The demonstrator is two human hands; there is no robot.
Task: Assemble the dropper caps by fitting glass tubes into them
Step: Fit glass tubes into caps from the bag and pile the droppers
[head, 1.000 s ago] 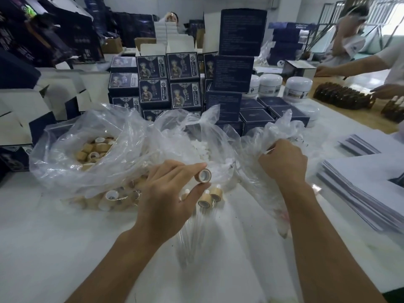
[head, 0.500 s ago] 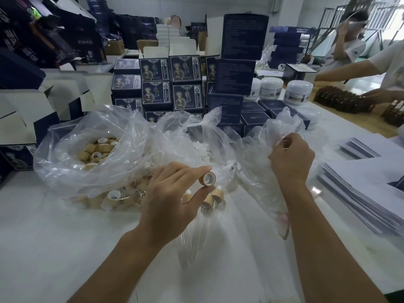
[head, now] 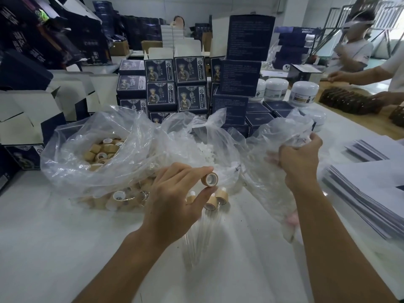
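Note:
My left hand [head: 175,197] pinches a tan dropper cap [head: 210,179] between thumb and fingers, its white-lined opening turned toward me. Below it several assembled caps [head: 215,201] lie on the white table with their glass tubes [head: 196,235] pointing at me. My right hand [head: 299,162] grips the clear plastic bag [head: 269,167] at the right; its fingers are curled into the bag's mouth, and what they hold inside is hidden. A bag of loose tan caps [head: 102,149] sits at the left, and a bag of small white pieces [head: 205,149] stands in the middle.
Stacked dark blue boxes [head: 190,84] and white jars [head: 303,92] stand behind the bags. Folded white cartons [head: 32,114] are at the left. Stacks of paper sheets [head: 369,193] lie at the right. Another person's arms [head: 363,77] work over brown bottles [head: 347,102] at the far right.
My right hand has shifted right and a little higher at the mouth of the right bag. My left hand keeps the cap in nearly the same place.

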